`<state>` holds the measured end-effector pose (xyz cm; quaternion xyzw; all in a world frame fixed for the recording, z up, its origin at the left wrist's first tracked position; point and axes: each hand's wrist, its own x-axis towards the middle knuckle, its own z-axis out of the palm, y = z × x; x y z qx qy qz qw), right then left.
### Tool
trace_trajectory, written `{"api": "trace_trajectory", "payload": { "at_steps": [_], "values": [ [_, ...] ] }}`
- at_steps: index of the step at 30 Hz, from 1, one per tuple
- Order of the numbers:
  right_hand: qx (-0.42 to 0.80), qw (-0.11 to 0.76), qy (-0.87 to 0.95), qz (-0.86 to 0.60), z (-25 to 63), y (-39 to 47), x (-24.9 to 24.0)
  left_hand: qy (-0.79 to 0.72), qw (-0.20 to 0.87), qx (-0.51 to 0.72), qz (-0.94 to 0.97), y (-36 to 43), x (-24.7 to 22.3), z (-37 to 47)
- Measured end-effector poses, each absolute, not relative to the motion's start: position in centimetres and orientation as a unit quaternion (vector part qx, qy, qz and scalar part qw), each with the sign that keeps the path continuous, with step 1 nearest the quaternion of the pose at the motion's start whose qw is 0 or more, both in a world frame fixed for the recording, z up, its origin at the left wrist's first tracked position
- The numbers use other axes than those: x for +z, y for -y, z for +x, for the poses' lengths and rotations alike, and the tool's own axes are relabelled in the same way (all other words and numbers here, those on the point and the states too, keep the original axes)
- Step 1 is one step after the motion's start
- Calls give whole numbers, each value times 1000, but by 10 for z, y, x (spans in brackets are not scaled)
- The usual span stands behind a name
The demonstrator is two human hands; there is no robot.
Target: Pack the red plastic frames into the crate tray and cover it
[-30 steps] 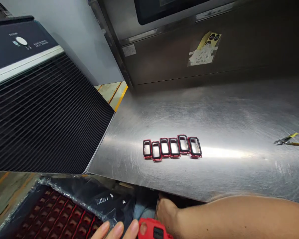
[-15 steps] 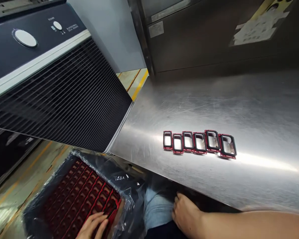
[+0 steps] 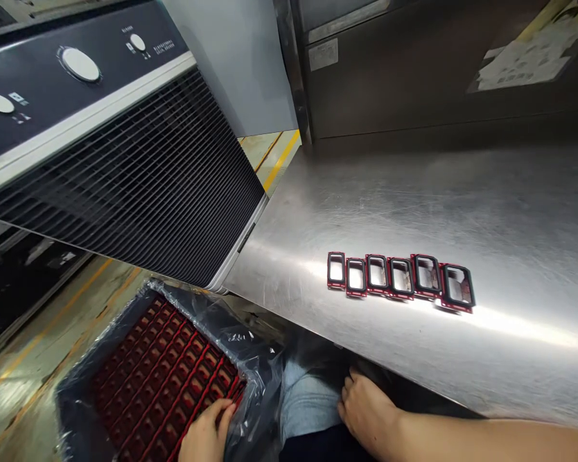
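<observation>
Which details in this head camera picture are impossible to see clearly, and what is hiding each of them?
- Left hand: head view, the bottom edge cuts its palm; whether it grips anything from the red tray cannot be told.
- Right hand: its fingertips go into shadow under the steel table.
- Panel lettering by the small knob: too small to read.
- Paper label: cut by the top right corner, blurred.

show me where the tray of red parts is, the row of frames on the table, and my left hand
tray of red parts (image 3: 149, 372), head view, on its red grid of pockets.
row of frames (image 3: 401, 279), head view, on a middle frame.
left hand (image 3: 207, 436), head view, on its back.
</observation>
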<state>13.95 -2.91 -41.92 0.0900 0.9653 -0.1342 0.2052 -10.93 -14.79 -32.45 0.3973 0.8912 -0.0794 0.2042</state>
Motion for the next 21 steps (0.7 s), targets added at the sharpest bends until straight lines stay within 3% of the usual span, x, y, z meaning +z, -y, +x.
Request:
{"api": "trace_trajectory", "payload": {
  "at_steps": [21],
  "values": [
    [-123, 274, -952, 62, 133, 22, -402, -847, 233, -174, 445, 119, -316, -106]
  ]
}}
